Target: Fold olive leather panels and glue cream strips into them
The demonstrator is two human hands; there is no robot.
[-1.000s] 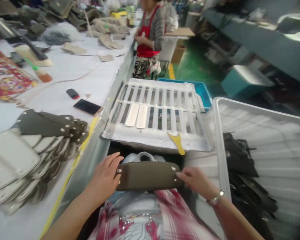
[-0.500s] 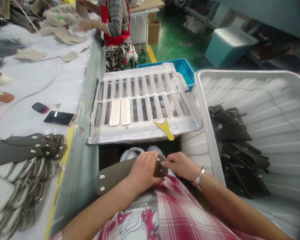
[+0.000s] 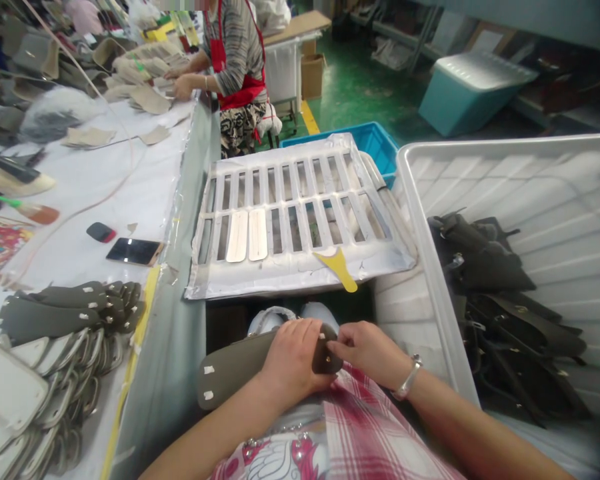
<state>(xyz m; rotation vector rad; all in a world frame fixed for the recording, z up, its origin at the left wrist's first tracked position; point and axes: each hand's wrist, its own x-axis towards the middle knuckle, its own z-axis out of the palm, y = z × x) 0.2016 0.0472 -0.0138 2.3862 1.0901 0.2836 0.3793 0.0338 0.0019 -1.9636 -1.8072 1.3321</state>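
Observation:
A long olive-grey leather-like piece (image 3: 240, 363) with rounded ends lies across my lap. My left hand (image 3: 297, 353) is wrapped over its right half, thumb below and fingers above, and holds it. White tape bits stick to its left end, and a small metal stud shows near its right end. My right hand (image 3: 363, 350) is closed in a pinch at that right end, by another white tape bit. What lies between its fingertips is hidden.
Left, the table (image 3: 145, 160) bears stacked olive-grey pieces (image 3: 55, 310), white plates (image 3: 10, 400) and a phone (image 3: 134, 251). Ahead, a slatted white rack (image 3: 300, 263) holds two pale strips and a yellow tool (image 3: 337, 267). Right, a large bin (image 3: 420, 267) contains dark bags. A co-worker (image 3: 240, 60) sits beyond.
The view has shifted slightly, so most things appear lower and further right. Both hands keep their places on the olive-grey piece. The co-worker's hands have come down to the table edge.

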